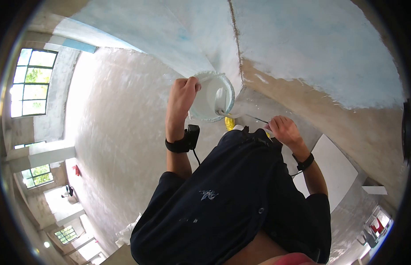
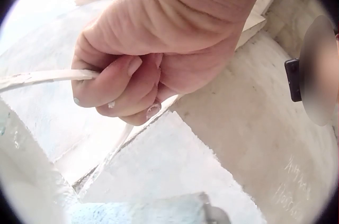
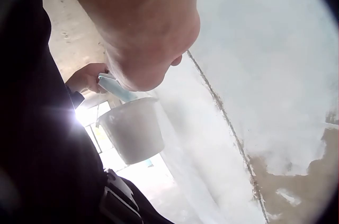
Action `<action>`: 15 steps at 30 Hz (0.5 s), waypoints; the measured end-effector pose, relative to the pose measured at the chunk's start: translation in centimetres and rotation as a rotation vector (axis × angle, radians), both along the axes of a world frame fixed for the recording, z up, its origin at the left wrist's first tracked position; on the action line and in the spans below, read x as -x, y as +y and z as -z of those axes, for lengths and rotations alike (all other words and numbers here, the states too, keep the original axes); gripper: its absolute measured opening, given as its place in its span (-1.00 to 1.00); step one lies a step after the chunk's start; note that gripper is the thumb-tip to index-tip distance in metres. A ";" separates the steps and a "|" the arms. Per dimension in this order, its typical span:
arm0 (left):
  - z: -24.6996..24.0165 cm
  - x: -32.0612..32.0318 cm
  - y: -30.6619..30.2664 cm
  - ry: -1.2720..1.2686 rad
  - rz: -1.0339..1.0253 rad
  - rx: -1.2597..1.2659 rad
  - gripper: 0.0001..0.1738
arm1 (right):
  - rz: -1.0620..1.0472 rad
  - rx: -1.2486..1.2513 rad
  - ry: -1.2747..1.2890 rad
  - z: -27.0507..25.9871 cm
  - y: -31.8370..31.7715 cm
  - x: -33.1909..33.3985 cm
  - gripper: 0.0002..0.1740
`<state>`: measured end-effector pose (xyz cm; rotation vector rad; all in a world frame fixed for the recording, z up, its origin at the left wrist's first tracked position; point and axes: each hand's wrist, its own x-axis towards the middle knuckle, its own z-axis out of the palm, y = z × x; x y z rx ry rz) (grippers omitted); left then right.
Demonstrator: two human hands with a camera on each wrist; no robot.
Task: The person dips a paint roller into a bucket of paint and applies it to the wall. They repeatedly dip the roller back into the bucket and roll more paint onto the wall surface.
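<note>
My left hand point(image 1: 183, 99) grips the white bail handle point(image 2: 47, 77) of a paint-smeared bucket point(image 1: 232, 90), with fingers curled round it in the left wrist view. The bucket point(image 3: 135, 134) hangs below that hand, its outside pale and grey in the right wrist view. My right hand point(image 1: 285, 130) holds a paint roller by its handle end, and the thin metal rod point(image 1: 257, 118) runs left from it. The roller's sleeve point(image 1: 220, 99), coated in pale paint, is over the bucket's mouth in the head view. In the right wrist view my right hand point(image 3: 145, 70) hides the roller's grip.
A wall corner point(image 1: 237, 42) rises just beyond the bucket, its walls partly coated pale blue over bare brown. A yellow object point(image 1: 230, 123) shows beneath the bucket. A large white sheet point(image 1: 333, 165) lies at right. Windows point(image 1: 34, 81) line the far left.
</note>
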<state>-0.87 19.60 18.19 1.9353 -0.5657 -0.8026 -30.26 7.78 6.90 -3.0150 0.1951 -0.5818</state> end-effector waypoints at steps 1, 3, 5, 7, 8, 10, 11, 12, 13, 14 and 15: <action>0.2 -0.1 -0.1 0.008 0.002 -0.001 -0.67 | 0.007 -0.047 -0.014 -0.1 -0.1 0.1 -0.77; 0.3 -0.2 -0.2 0.001 0.004 -0.005 -0.67 | 0.017 -0.086 -0.028 -0.4 0.1 0.2 -0.77; 0.5 -0.2 -0.1 -0.005 0.006 -0.012 -0.67 | 0.049 -0.132 -0.040 -0.6 0.2 0.3 -0.77; 1.0 -0.3 -0.1 -0.030 -0.010 -0.045 -0.66 | 0.068 -0.210 -0.047 -0.8 0.1 0.4 -0.76; 1.4 -0.4 -0.1 -0.030 -0.007 -0.040 -0.66 | 0.085 -0.292 -0.055 -1.0 0.1 0.3 -0.75; 2.0 -0.7 0.2 -0.034 -0.028 -0.048 -0.65 | 0.146 -0.371 -0.073 -1.1 0.1 0.2 -0.74; 2.2 -0.9 0.3 -0.033 -0.024 -0.042 -0.65 | 0.205 -0.453 -0.092 -1.0 0.0 0.1 -0.74; 2.4 -1.0 0.5 -0.029 -0.046 -0.068 -0.66 | 0.208 -0.447 -0.091 -0.7 -0.2 0.0 -0.74; 2.6 -1.2 0.6 -0.023 -0.067 -0.094 -0.66 | 0.275 -0.459 -0.119 -0.2 -0.6 -0.3 -0.75; 3.0 -1.4 0.8 -0.020 -0.065 -0.088 -0.66 | 0.341 -0.470 -0.147 0.4 -1.1 -0.6 -0.76; 3.4 -1.7 1.0 -0.001 -0.076 -0.083 -0.66 | 0.342 -0.462 -0.146 0.8 -1.7 -1.0 -0.76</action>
